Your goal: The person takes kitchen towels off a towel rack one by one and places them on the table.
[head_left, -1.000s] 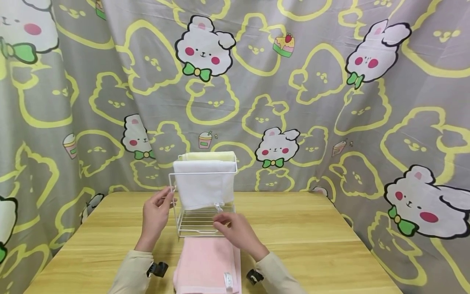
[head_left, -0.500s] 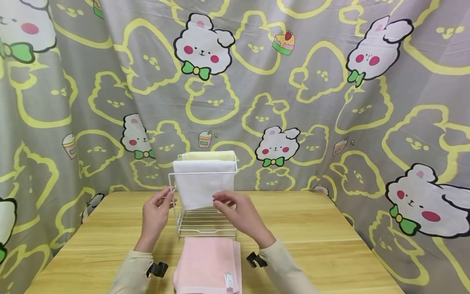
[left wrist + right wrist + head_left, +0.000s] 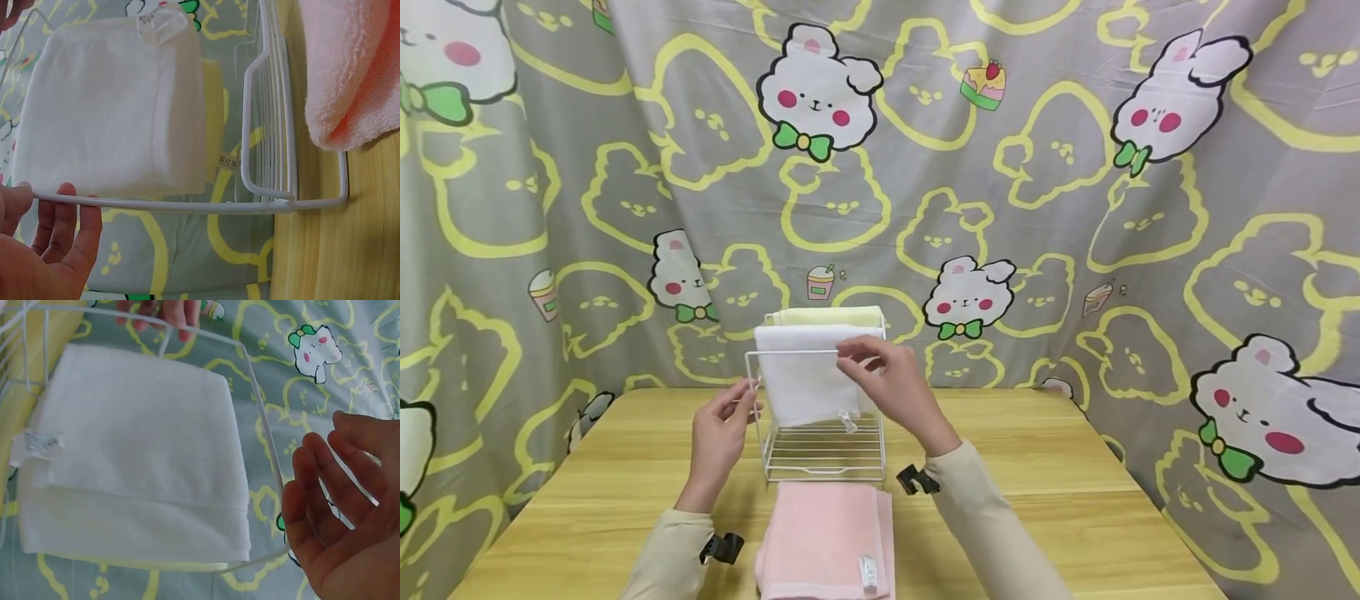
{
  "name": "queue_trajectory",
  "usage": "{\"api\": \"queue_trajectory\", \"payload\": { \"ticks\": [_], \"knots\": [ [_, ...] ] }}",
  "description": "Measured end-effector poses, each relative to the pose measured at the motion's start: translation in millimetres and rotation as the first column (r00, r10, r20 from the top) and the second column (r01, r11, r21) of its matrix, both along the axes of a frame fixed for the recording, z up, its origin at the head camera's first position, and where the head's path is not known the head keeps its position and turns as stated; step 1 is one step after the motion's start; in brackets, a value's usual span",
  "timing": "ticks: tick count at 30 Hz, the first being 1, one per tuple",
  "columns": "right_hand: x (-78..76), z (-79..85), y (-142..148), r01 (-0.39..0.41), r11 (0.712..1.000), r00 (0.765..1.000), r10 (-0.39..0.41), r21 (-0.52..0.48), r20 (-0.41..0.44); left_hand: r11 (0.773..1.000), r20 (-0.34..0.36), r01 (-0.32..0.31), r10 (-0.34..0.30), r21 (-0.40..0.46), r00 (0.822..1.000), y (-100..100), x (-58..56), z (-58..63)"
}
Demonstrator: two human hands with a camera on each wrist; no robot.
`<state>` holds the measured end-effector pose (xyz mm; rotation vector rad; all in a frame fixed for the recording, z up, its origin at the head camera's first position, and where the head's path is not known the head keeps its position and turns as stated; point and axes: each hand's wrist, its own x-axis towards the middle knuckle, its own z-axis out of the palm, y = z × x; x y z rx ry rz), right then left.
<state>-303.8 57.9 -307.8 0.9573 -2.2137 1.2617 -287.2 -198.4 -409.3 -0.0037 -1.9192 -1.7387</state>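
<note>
A white wire rack (image 3: pixel 826 479) stands on the table with a folded white towel (image 3: pixel 801 387) hanging over its upper part. Behind that towel hangs a pale yellow one (image 3: pixel 835 315). My left hand (image 3: pixel 718 437) pinches the rack's left upright wire between thumb and fingers, as the left wrist view shows. My right hand (image 3: pixel 891 382) is raised in front of the white towel's upper right, near the top front bar. In the right wrist view, its fingers (image 3: pixel 306 465) are loosely bent, with nothing held. A small label (image 3: pixel 40 445) sticks out from the white towel's lower edge.
Folded pink towels (image 3: pixel 820 537) with a white label lie on the wooden table (image 3: pixel 1015 500), right in front of the rack. A patterned curtain (image 3: pixel 1045 225) hangs behind and around the table.
My right hand has risen from the white towel's lower corner to near the top bar. My left hand stays on the rack's upright; the rack and towels look nearly unchanged.
</note>
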Motion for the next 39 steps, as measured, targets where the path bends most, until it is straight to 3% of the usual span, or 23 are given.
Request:
{"api": "queue_trajectory", "payload": {
  "ticks": [10, 17, 22, 30, 39],
  "knots": [
    [-28.1, 25.1, -10.2, 0.035, 0.999, 0.997, -0.036, -0.013, -0.064, 1.0, 0.002, 0.005, -0.005, -0.009, 1.0, -1.5, -1.0, -0.4],
    [-47.0, 35.3, -19.3, 0.082, 0.988, 0.993, -0.07, 0.133, -0.094, 1.0, 0.006, 0.001, -0.001, -0.004, 1.0, -2.1, -0.3, 0.1],
    [-56.8, 36.2, -22.9, 0.1, 0.97, 0.995, -0.092, 0.223, -0.048, 1.0, 0.003, 0.008, -0.008, 0.004, 1.0, -1.8, 0.0, 0.2],
    [-65.8, 27.9, -25.8, 0.055, 0.961, 0.996, -0.072, 0.272, 0.053, 1.0, 0.009, -0.015, 0.014, 0.006, 1.0, -1.6, 2.5, -0.2],
    [-73.1, 28.0, -23.2, 0.074, 0.944, 0.977, -0.133, 0.323, 0.167, 1.0, 0.018, 0.014, -0.014, 0.015, 1.0, 1.6, -0.1, 0.5]
  ]
}}
